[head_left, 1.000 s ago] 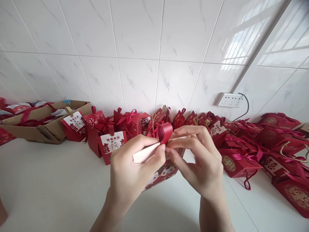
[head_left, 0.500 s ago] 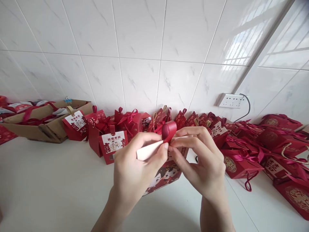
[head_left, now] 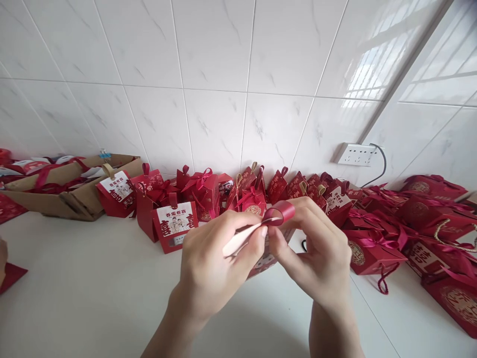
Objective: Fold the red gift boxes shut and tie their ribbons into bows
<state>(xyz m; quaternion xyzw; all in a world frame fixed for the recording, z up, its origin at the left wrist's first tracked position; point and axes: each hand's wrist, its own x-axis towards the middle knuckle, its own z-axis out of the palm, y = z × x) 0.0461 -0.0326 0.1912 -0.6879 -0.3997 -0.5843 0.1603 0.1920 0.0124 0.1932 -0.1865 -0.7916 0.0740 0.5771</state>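
Note:
My left hand (head_left: 212, 263) is closed in a pinch on the pale folded top edge of a red printed gift box (head_left: 265, 264). A dark red ribbon loop (head_left: 282, 211) stands out from that top edge and leans to the right. My right hand (head_left: 316, 248) is closed too, its thumb and fingers pinching around the base of the loop and the box's top. Between and below my hands part of the box's printed front shows; the rest is covered by the hands. Just behind, to the left, stands a red gift box with a white couple label (head_left: 176, 221).
Several red gift boxes (head_left: 203, 191) line the tiled wall, with more at the right (head_left: 374, 251). A cardboard carton (head_left: 84, 199) holds ribboned pieces at the left. At the far left edge, part of another hand (head_left: 3, 258) touches a red piece (head_left: 14, 276). A power strip (head_left: 356, 154) is on the wall.
Both hands and the box have shifted slightly right, and the box has tilted. The ribbon loop, upright before, now leans right. A hand with a red piece has appeared at the left edge.

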